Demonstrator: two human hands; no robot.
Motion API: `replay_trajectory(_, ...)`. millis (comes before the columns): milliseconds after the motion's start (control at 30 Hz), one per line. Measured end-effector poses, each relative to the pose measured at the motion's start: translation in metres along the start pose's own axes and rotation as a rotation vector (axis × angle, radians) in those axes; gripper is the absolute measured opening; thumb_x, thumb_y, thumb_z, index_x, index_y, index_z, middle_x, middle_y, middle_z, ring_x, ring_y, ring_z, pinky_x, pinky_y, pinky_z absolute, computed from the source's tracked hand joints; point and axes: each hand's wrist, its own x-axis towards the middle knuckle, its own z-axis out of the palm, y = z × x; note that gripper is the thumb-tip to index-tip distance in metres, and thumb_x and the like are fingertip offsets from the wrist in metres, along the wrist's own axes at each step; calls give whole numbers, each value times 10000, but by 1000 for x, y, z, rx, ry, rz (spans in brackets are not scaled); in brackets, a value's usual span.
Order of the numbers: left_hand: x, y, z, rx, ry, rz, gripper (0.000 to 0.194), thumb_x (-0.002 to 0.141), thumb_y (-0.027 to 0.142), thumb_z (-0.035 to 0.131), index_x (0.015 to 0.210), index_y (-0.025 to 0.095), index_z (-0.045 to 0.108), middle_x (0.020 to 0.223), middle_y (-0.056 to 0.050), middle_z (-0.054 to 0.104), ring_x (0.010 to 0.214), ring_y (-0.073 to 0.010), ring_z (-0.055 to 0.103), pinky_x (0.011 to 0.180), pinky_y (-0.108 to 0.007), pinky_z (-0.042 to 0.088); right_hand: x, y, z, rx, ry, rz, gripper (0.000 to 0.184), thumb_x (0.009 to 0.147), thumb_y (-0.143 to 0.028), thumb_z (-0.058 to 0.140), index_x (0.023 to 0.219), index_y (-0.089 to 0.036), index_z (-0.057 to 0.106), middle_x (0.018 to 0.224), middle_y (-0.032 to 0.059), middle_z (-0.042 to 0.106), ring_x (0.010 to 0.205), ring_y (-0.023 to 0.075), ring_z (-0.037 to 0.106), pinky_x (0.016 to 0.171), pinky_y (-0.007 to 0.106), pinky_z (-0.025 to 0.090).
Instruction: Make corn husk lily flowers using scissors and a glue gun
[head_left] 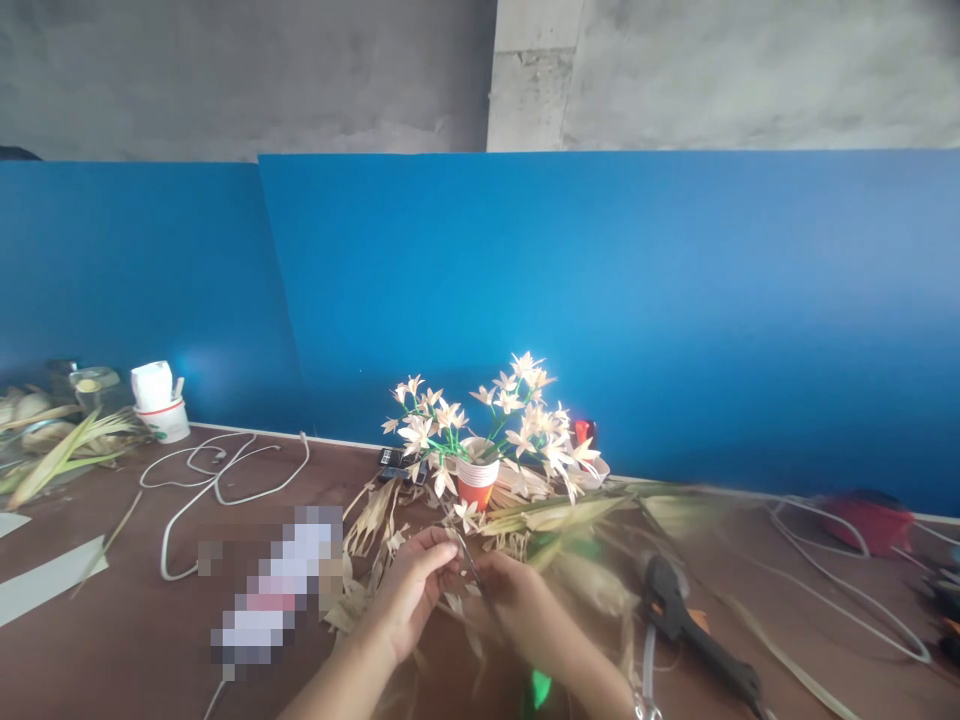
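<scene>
My left hand (pixel 421 578) is closed in a pinch, thumb against the fingers, on a thin dark stem (pixel 471 560) that slants down between my hands. My right hand (pixel 517 600), smeared by motion, is curled round the lower part of this stem; its fingertips are partly hidden. Just beyond the fingers a pale flower (pixel 466 516) shows at the stem's upper end; whether they are joined is unclear. Behind it stands a red and white paper cup (pixel 478 485) holding cream husk flowers (pixel 532 425) on green stems. Dry corn husks (pixel 379 520) lie around the cup and under my hands.
A black glue gun (pixel 694 630) lies to the right, a white cable (pixel 862 590) beyond it. At left are a pixelated power strip (pixel 274 590), a looped white cable (pixel 217 480), a white tub (pixel 163 418) and more husks (pixel 67 450). A blue partition (pixel 600 300) closes the table's back.
</scene>
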Motion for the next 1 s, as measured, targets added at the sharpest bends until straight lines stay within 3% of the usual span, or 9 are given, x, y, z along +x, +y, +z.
replay_trajectory(367, -1, 3, 0, -14, 30, -55, 128, 617, 152, 755, 684, 133, 647, 646, 12, 613, 578, -76, 541, 576, -191, 443, -1, -7, -2, 38, -23, 53, 242, 664, -352, 707, 792, -163, 626, 629, -9, 564, 670, 166, 550, 616, 261, 449)
replay_trajectory(633, -1, 8, 0, 29, 36, -102, 133, 613, 163, 756, 660, 137, 635, 620, 16, 603, 561, -67, 526, 560, -175, 419, -1, -8, -9, -63, -26, 55, 160, 684, -229, 678, 820, -147, 661, 724, 20, 639, 656, 149, 553, 619, 246, 448)
replay_trajectory(867, -2, 10, 1, 94, 27, -89, 125, 610, 174, 746, 664, 141, 639, 606, 20, 600, 570, -71, 518, 572, -181, 408, -1, -4, -11, -73, -11, 42, 141, 668, -201, 676, 803, -160, 670, 662, -3, 620, 590, 128, 516, 561, 229, 420)
replay_trajectory(1000, -2, 10, 1, 100, 45, -87, 139, 588, 177, 756, 654, 139, 641, 598, 23, 599, 562, -70, 516, 568, -185, 404, -1, -5, -11, -28, -4, 29, 173, 660, -273, 702, 794, -166, 679, 648, -3, 621, 601, 136, 520, 555, 227, 419)
